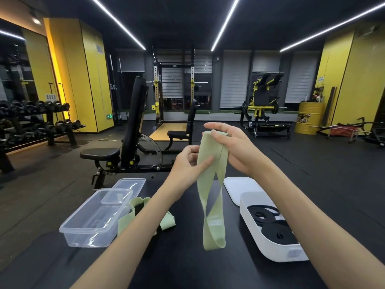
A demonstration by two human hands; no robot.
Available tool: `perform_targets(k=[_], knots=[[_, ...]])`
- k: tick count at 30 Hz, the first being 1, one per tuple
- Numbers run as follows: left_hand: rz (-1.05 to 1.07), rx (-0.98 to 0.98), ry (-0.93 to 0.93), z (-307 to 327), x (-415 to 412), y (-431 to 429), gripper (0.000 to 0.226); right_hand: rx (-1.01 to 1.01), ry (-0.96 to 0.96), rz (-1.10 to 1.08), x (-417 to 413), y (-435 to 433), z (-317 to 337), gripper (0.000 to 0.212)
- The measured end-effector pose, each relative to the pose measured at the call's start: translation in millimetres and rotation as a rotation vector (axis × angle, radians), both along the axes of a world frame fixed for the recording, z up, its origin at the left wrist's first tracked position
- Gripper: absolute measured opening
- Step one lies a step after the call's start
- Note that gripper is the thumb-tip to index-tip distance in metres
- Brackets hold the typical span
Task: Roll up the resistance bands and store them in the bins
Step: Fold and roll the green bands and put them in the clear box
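Table point(187, 265) in black stretches below us, and over it we hold a green band point(210, 197). Our right hand point(235, 147) grips the top fold, thumb laid across the front and fingers curled behind. Our left hand point(188, 163), just below and left of that fold, pinches one strand between thumb and fingers. From there the green band hangs in a twisted loop, its two strands crossing partway down. Its bottom curve sits low over the table, and we cannot quite tell whether it touches the surface.

Left of the green band lies a loose band point(166, 221), also pale green, crumpled on the table and partly hidden by our left forearm. Further left of the green band stands a clear bin point(91, 226), and a clear lid point(131, 183) overlaps its far rim.

Right of the green band sits a white bin point(268, 247) holding black bands point(278, 233) wound into flat coils. A white lid point(239, 187) lies flat beyond that bin, nearer the green band than the bin is.

Behind the green band, past the table's far edge, stands a black bench point(133, 122) with its back raised.
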State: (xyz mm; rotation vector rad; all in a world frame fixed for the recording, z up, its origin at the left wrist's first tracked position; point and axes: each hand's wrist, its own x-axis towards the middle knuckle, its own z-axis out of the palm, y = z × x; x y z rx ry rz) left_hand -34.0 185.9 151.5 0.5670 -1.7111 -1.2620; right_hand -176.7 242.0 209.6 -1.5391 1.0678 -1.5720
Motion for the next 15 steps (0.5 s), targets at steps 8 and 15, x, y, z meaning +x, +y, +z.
perform_targets(k=[8, 15], knots=[[0.042, -0.006, -0.266, -66.4, 2.8, -5.1, 0.030, -0.030, -0.116, -0.061, -3.0, -6.8, 8.4, 0.028], [0.236, 0.403, -0.270, -133.6, 6.6, -12.9, 0.038, -0.029, -0.207, -0.103, -7.9, -23.1, 4.3, 0.031]])
